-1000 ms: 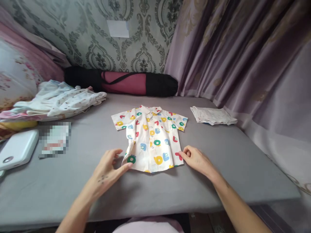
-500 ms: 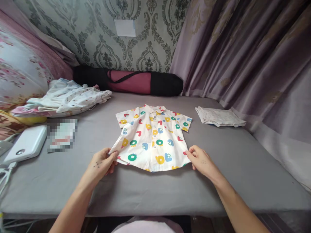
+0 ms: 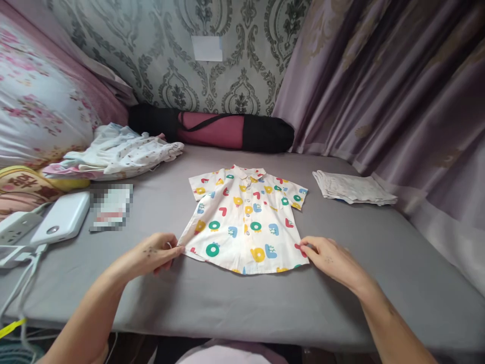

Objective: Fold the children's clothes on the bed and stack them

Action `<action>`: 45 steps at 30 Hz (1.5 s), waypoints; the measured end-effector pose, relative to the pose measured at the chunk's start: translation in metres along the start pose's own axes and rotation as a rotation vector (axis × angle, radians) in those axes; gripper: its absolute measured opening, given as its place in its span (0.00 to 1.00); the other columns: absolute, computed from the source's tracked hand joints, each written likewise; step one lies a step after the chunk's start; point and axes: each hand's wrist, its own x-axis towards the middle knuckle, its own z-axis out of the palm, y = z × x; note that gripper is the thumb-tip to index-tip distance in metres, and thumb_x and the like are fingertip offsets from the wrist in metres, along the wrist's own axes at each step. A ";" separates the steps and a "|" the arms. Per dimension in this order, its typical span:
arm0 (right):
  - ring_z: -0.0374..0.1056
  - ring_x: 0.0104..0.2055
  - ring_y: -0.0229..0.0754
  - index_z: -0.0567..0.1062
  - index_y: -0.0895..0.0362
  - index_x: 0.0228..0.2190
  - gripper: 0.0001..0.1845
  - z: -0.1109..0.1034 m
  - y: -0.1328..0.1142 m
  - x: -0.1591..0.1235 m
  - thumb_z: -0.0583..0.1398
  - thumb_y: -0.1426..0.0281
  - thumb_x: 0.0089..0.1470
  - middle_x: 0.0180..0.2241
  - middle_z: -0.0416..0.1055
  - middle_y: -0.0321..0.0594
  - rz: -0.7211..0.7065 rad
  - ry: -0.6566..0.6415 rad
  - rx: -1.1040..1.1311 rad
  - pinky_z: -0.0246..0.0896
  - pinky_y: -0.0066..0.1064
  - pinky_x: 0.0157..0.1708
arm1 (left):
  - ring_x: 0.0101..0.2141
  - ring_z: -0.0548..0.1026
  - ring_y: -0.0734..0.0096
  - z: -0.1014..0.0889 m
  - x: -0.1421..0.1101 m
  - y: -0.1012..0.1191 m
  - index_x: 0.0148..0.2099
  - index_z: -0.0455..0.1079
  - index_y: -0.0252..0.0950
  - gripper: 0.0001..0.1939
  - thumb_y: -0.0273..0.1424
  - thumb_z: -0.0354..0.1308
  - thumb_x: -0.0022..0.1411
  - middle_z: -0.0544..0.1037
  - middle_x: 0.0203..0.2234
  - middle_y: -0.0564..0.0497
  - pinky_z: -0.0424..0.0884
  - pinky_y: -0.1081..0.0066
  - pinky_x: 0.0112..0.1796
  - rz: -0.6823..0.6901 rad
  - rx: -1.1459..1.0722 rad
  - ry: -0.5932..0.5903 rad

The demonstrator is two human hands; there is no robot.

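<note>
A small white short-sleeved shirt [image 3: 242,217] with colourful letter prints lies spread flat, front side up, its collar pointing away from me. My left hand [image 3: 157,254] pinches the bottom left corner of its hem between thumb and fingers. At the opposite corner, the thumb and fingers of my right hand [image 3: 329,258] are closed on the hem's right edge. The row of buttons runs down the shirt's middle.
Grey sheet [image 3: 235,303] covers the surface. A heap of clothes [image 3: 121,151] and a white power bank [image 3: 62,217] with cables are on the left. Folded cloth [image 3: 354,187] lies right. Along the wall rests a black and maroon long bag [image 3: 212,130].
The camera view has shifted, so everything sits a little further right and lower. Both hands stay at the hem corners, and my left wrist has swung outward. The shirt still lies flat.
</note>
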 end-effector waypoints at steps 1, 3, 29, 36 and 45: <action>0.72 0.34 0.48 0.77 0.43 0.28 0.12 -0.003 -0.007 0.003 0.54 0.62 0.58 0.32 0.78 0.38 -0.016 0.005 -0.026 0.55 0.34 0.28 | 0.16 0.68 0.70 -0.009 0.001 0.003 0.26 0.70 0.38 0.25 0.56 0.62 0.44 0.75 0.18 0.51 0.55 0.74 0.17 0.004 0.036 -0.025; 0.72 0.35 0.48 0.75 0.45 0.27 0.14 -0.004 -0.032 0.012 0.52 0.63 0.60 0.33 0.78 0.38 -0.100 0.032 -0.022 0.57 0.36 0.30 | 0.18 0.69 0.69 -0.027 0.010 0.012 0.28 0.71 0.37 0.26 0.57 0.61 0.45 0.76 0.19 0.51 0.54 0.74 0.18 0.030 0.084 -0.020; 0.67 0.41 0.49 0.68 0.59 0.38 0.08 0.119 -0.247 0.016 0.56 0.69 0.57 0.39 0.67 0.46 -0.679 0.219 -0.076 0.70 0.36 0.32 | 0.42 0.78 0.54 -0.067 0.209 0.090 0.38 0.72 0.34 0.10 0.27 0.61 0.51 0.80 0.38 0.39 0.71 0.69 0.36 -0.063 0.300 0.529; 0.67 0.38 0.43 0.68 0.57 0.39 0.08 0.119 -0.241 0.022 0.55 0.75 0.56 0.38 0.68 0.42 -0.714 0.236 -0.043 0.66 0.32 0.30 | 0.46 0.75 0.58 -0.079 0.214 0.088 0.53 0.63 0.38 0.17 0.28 0.53 0.61 0.75 0.47 0.40 0.70 0.67 0.41 0.074 0.311 0.660; 0.68 0.38 0.43 0.74 0.54 0.37 0.12 0.111 -0.240 0.020 0.54 0.61 0.61 0.38 0.71 0.40 -0.943 0.144 -0.042 0.60 0.31 0.26 | 0.55 0.66 0.35 -0.059 0.209 0.078 0.58 0.62 0.27 0.26 0.27 0.55 0.57 0.66 0.54 0.24 0.66 0.48 0.48 0.040 0.490 0.777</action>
